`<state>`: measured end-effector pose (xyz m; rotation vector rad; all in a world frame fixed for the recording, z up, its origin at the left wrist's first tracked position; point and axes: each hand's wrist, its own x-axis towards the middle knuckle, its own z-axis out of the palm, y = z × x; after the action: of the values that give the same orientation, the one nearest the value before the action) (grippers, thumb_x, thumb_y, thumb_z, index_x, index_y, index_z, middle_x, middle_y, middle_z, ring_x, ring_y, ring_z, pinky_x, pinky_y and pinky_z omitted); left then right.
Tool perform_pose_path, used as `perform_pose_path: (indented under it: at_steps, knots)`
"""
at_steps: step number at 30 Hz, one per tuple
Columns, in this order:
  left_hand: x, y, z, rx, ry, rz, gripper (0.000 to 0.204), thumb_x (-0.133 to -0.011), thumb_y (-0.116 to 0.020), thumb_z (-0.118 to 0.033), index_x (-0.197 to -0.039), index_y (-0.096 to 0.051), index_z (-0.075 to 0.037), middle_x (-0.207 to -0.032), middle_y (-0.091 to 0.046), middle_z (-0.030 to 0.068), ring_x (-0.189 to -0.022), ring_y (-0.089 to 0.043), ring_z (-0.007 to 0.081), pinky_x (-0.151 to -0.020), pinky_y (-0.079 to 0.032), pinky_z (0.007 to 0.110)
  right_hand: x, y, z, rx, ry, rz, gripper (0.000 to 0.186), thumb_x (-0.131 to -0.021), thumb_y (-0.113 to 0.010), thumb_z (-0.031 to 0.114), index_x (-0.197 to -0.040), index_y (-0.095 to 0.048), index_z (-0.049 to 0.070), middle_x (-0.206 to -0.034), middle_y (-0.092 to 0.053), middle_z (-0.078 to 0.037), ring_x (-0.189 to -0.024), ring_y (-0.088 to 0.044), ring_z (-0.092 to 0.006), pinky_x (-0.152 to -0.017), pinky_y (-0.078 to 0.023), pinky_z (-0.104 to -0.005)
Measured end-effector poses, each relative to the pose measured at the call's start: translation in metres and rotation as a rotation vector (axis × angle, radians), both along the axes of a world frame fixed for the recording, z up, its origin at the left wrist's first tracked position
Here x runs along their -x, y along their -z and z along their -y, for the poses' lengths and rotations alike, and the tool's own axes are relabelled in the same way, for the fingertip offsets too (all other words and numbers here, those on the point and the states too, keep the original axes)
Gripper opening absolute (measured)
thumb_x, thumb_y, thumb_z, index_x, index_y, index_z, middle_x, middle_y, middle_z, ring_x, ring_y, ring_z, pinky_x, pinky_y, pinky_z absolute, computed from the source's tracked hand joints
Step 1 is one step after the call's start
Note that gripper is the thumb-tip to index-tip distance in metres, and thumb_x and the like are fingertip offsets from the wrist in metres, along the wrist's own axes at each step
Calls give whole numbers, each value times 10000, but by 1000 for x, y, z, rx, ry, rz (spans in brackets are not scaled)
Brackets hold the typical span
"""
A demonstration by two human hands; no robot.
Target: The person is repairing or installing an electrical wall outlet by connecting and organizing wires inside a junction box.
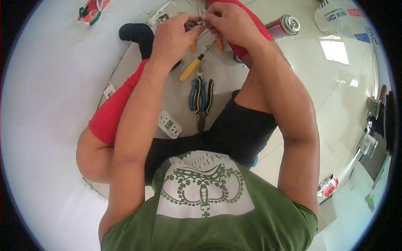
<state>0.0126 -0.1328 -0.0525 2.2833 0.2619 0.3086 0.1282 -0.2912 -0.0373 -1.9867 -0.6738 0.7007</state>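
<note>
At the top middle, my left hand (172, 38) and my right hand (229, 24) meet fingertip to fingertip. Both are closed in a pinch on a thin wire, largely hidden by the fingers. Just below them on the floor are two orange handles (193, 46), their tool partly covered by my hands. A screwdriver (191, 69) with a yellow handle lies slanted nearer to me. Closer still, pliers with blue and black handles (197, 95) lie beside a black-and-yellow handled tool (210, 96). A white socket outlet (169, 124) rests near my lap.
My legs bend around the tools, with red sleeves on the lower legs. To the right stand a spray can (288, 26) and a printed sack (341, 19). A white wall (46, 104) rises on the left, with a red and green bundle (92, 11) at its top.
</note>
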Motion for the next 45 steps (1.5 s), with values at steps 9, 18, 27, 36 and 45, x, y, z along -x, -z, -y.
perform_pose_path:
  at_steps: [9, 18, 27, 36, 45]
  knots:
    - [41, 69, -11, -1010, 557, -417, 164, -851, -633, -158, -928, -775, -128, -1060, -722, 63, -1113, -635, 279, -972, -455, 481, 17, -68, 1, 159, 66, -54, 280, -993, -632, 253, -1021, -682, -21, -792, -681, -164, -694, -685, -240, -652, -549, -372]
    - [19, 44, -14, -387, 353, -467, 198, -890, -662, -139, -1038, -741, -33, -1088, -742, 112, -1073, -685, 315, -950, -507, 450, 5, 2, 6, 36, 15, 182, 264, -947, -665, 278, -1036, -725, 37, -780, -710, -138, -587, -698, -284, -532, -562, -396]
    - [7, -1, -46, 706, -233, 179, 231, -964, -702, -102, -1155, -702, 29, -959, -745, 103, -825, -695, 149, -845, -575, 297, 5, 1, 7, 57, -57, 288, 247, -927, -647, 223, -1065, -720, 31, -936, -734, -175, -819, -721, -342, -746, -573, -435]
    - [-31, -47, -91, 450, -561, 787, 267, -899, -729, 4, -1126, -670, 132, -975, -726, 173, -754, -714, 191, -706, -656, 310, 9, -6, 1, 147, -90, 221, 229, -919, -649, 197, -1067, -725, 41, -974, -737, -187, -921, -711, -365, -833, -552, -439]
    - [-38, -52, -90, 325, -659, 680, 183, -904, -688, 26, -1053, -694, 132, -978, -730, 189, -801, -736, 218, -710, -672, 324, 14, -17, 5, 113, -94, 184, 214, -916, -640, 165, -1049, -717, 17, -971, -737, -198, -931, -713, -370, -844, -550, -436]
